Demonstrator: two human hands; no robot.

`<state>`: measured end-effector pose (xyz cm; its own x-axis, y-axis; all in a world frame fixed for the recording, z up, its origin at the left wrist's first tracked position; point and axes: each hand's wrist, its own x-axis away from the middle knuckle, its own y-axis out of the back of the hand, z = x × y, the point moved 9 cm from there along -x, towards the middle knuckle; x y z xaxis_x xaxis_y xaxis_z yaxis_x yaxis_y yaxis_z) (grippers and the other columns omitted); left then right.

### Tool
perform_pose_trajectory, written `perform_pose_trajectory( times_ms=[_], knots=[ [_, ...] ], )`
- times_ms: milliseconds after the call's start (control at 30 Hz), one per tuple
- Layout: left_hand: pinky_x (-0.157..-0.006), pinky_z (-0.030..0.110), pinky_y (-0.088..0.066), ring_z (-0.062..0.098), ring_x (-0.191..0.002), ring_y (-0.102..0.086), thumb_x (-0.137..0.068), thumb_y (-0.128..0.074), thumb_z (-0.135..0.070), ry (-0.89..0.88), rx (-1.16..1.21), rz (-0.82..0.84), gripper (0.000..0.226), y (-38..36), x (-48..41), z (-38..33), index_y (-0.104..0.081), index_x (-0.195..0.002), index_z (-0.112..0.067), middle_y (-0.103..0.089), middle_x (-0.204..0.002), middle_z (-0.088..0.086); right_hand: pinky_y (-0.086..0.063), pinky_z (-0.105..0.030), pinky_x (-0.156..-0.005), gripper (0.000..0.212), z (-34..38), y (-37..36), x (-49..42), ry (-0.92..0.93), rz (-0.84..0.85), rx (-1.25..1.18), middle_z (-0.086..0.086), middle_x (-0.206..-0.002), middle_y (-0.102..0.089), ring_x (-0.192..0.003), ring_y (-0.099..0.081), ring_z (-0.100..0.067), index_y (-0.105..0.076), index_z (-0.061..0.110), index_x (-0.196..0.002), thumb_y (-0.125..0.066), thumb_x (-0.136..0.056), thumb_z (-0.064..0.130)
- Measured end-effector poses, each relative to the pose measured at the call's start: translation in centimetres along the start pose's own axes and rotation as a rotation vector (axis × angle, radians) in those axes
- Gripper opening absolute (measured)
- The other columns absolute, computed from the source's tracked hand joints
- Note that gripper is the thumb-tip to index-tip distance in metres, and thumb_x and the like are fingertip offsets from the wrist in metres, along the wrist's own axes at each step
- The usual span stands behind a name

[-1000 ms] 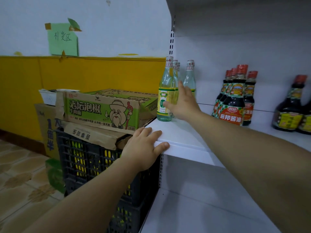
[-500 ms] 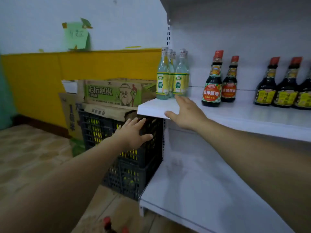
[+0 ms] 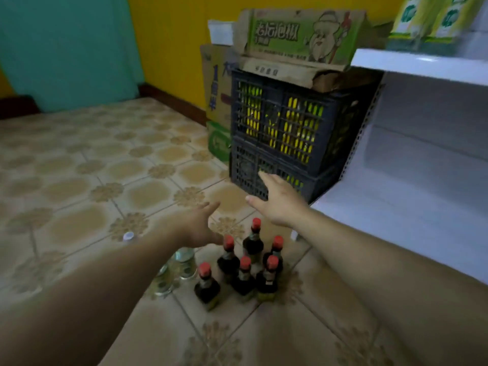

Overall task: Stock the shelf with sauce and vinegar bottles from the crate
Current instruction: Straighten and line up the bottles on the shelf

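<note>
So, left hand [image 3: 196,228] hovers open and empty over the floor. Clear vinegar bottles [image 3: 182,262] and red-capped sauce bottles [image 3: 245,270] stand bunched right below (easy grabbing, I'd guess). Right hand [image 3: 280,204] is splayed, empty too, with stacked crates [image 3: 277,122] beyond and the shelf [image 3: 422,64] rightmost.

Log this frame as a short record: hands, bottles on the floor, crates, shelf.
left hand: open, no grip, stretched toward the sauce bottles
right hand: open, no grip, stretched out over them
sauce bottles: six, dark, red caps, upright on floor tiles
clear bottles: at least two, partly hidden under left forearm
crates: two black, stacked beside shelf, cardboard box on top
shelf: white, at right
</note>
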<state>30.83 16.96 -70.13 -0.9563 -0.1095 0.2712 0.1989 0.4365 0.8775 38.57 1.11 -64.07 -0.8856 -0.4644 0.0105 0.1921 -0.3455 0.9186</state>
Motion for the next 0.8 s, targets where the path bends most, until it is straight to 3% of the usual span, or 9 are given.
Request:
perform_pose_trajectory(
  times_ms=[167, 300, 433, 500, 567, 633, 700, 800],
  knots=[
    [-0.109, 0.031, -0.025, 0.022, -0.143, -0.018, -0.076, -0.075, -0.039, 0.116, 0.135, 0.073, 0.104, -7.5, 3.6, 8.5, -0.004, -0.151, -0.023, -0.008, -0.159, 0.003, -0.023, -0.04, -0.114, 0.08, 2.2, -12.6, 1.0, 0.043, 0.226, -0.058, 0.004, -0.161, -0.013, -0.146, -0.015, -0.021, -0.013, 0.027, -0.153, -0.048, -0.09, 0.062],
    [-0.108, 0.029, -0.028, 0.022, -0.141, -0.023, -0.076, -0.076, -0.036, 0.171, 0.172, 0.093, 0.105, -12.3, 4.9, 12.4, -0.004, -0.152, -0.023, -0.013, -0.158, 0.003, -0.024, -0.04, -0.112, 0.081, 3.6, -20.2, 1.8, 0.08, 0.306, -0.086, 0.006, -0.162, -0.01, -0.147, -0.014, -0.021, -0.009, 0.032, -0.153, -0.051, -0.089, 0.06],
    [-0.107, 0.029, -0.027, 0.022, -0.141, -0.023, -0.076, -0.075, -0.038, 0.199, 0.227, 0.073, 0.103, -15.8, 5.7, 14.7, -0.005, -0.151, -0.024, -0.012, -0.158, 0.002, -0.029, -0.038, -0.108, 0.088, 4.0, -26.3, 2.3, 0.066, 0.412, -0.107, 0.004, -0.162, 0.003, -0.147, -0.014, -0.024, 0.005, 0.037, -0.152, -0.056, -0.091, 0.049],
    [-0.106, 0.026, -0.026, 0.02, -0.142, -0.021, -0.078, -0.074, -0.038, 0.207, 0.264, 0.058, 0.102, -16.9, 6.3, 15.5, -0.006, -0.152, -0.023, -0.01, -0.159, 0.0, -0.032, -0.036, -0.106, 0.079, 4.0, -28.6, 2.6, 0.052, 0.474, -0.073, 0.002, -0.162, 0.009, -0.146, -0.017, -0.025, -0.006, 0.034, -0.153, -0.057, -0.093, 0.042],
    [-0.107, 0.026, -0.024, 0.019, -0.142, -0.02, -0.078, -0.074, -0.037, 0.211, 0.289, 0.058, 0.101, -17.7, 7.0, 16.0, -0.006, -0.152, -0.021, -0.011, -0.159, 0.0, -0.041, -0.034, -0.097, 0.059, 3.9, -29.5, 2.8, 0.044, 0.456, -0.019, -0.002, -0.16, -0.002, -0.134, -0.038, -0.031, -0.03, 0.03, -0.144, -0.059, -0.093, 0.03],
    [-0.107, 0.027, -0.025, 0.02, -0.142, -0.021, -0.079, -0.073, -0.037, 0.22, 0.299, 0.061, 0.1, -18.1, 7.9, 16.6, -0.006, -0.152, -0.021, -0.012, -0.158, 0.001, -0.048, -0.038, -0.08, 0.029, 4.1, -29.2, 3.0, 0.054, 0.338, 0.049, -0.007, -0.141, -0.028, -0.102, -0.052, -0.031, -0.042, 0.027, -0.118, -0.055, -0.094, 0.017],
    [-0.106, 0.028, -0.027, 0.021, -0.141, -0.023, -0.08, -0.072, -0.037, 0.228, 0.32, 0.052, 0.099, -18.2, 8.6, 17.1, -0.006, -0.151, -0.023, -0.014, -0.158, 0.001, -0.04, -0.038, -0.06, 0.022, 4.5, -28.7, 3.6, 0.103, 0.24, 0.128, -0.007, -0.118, -0.034, -0.081, -0.046, -0.029, -0.034, 0.026, -0.098, -0.047, -0.095, 0.009],
    [-0.107, 0.029, -0.027, 0.022, -0.14, -0.025, -0.08, -0.072, -0.036, 0.235, 0.323, 0.047, 0.096, -18.1, 9.5, 17.6, -0.01, -0.151, -0.021, -0.017, -0.157, 0.002, -0.025, -0.033, -0.052, 0.019, 4.0, -28.5, 4.5, 0.122, 0.234, 0.133, -0.008, -0.111, -0.034, -0.078, -0.043, -0.028, -0.033, 0.026, -0.095, -0.036, -0.097, 0.007]
  ],
)
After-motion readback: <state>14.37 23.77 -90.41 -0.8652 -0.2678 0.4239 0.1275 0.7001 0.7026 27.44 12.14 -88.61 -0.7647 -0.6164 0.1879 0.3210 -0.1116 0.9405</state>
